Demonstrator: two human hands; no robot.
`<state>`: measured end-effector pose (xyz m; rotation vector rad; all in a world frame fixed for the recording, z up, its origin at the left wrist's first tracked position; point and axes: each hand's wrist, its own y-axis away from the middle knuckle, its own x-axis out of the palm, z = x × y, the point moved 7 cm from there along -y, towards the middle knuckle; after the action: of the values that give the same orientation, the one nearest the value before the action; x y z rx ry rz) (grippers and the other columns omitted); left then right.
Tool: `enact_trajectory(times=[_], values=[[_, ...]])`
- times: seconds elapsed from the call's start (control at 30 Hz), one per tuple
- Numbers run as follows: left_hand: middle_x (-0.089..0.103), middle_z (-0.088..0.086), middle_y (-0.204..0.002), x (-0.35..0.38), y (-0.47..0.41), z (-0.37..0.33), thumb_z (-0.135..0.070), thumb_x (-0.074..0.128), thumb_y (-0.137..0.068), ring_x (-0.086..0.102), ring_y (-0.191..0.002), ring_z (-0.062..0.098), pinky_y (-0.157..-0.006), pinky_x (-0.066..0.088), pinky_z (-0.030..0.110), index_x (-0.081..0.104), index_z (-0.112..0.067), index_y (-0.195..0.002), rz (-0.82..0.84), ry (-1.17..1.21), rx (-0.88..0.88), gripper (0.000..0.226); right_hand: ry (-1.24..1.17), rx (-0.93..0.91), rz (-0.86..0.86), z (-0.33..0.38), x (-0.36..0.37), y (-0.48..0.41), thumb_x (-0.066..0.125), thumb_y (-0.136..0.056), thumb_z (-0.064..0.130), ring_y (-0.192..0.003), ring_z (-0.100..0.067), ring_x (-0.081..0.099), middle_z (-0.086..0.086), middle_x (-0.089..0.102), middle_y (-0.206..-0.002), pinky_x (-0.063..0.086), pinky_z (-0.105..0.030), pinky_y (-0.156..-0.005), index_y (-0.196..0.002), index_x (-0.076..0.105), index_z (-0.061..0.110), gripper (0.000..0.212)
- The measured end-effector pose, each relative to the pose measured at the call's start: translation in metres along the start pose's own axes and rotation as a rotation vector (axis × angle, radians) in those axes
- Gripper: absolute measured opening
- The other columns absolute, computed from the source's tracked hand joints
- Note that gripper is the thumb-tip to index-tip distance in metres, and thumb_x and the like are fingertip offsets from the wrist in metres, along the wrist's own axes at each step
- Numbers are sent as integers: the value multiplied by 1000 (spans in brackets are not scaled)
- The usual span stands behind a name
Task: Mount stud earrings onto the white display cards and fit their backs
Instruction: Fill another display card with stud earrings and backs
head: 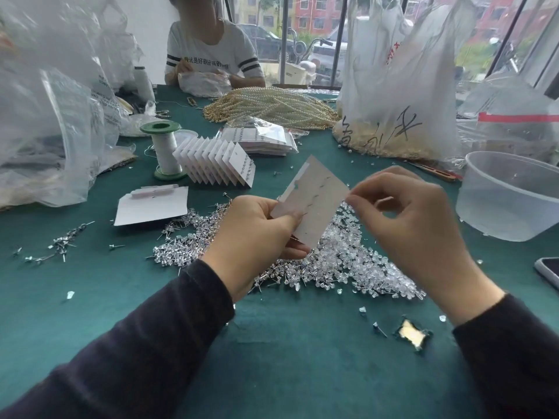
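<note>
My left hand (257,234) pinches the lower edge of a white display card (314,201), held tilted above the table with its back toward me. Several stud posts poke through the card. My right hand (414,222) touches the card's right edge with thumb and forefinger pinched together; whether something tiny sits between them I cannot tell. Under both hands lies a heap of silver stud earrings (187,240) and clear plastic backs (354,261). A stack of blank cards (151,207) rests to the left.
A fanned row of filled cards (217,164) and a green thread spool (165,149) stand behind. A clear plastic tub (508,198) sits right, a phone (549,272) at the right edge. Pearl strands (272,107), plastic bags and another person are across the green table.
</note>
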<state>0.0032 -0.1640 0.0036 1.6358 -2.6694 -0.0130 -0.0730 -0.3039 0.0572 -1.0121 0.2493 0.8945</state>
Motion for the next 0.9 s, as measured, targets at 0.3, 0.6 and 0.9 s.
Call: enact_trajectory(times=[0.3, 0.6, 0.9], values=[[64, 10, -58, 4, 3, -5, -2, 56, -87, 61, -45, 16, -46, 54, 23, 65, -4, -73, 5, 23, 43, 17, -206, -57, -44, 18, 31, 14, 70, -77, 1, -70, -12, 62, -2, 64, -76, 52, -31, -66, -76, 71, 6, 6], [65, 11, -56, 2, 2, -4, -1, 57, -86, 62, -44, 17, -43, 52, 22, 65, -2, -75, -7, 20, 50, 13, -276, -37, -44, 15, 29, 12, 68, -78, 0, -72, -10, 61, 2, 63, -78, 50, -19, -65, -77, 68, 9, 10], [68, 15, -59, -1, 1, -4, -1, 56, -82, 66, -49, 22, -49, 56, 30, 68, -4, -64, -48, -122, 129, 22, -245, -52, 6, 17, 37, 16, 68, -78, 0, -71, -17, 62, -3, 63, -76, 52, -35, -65, -74, 69, 5, 6]])
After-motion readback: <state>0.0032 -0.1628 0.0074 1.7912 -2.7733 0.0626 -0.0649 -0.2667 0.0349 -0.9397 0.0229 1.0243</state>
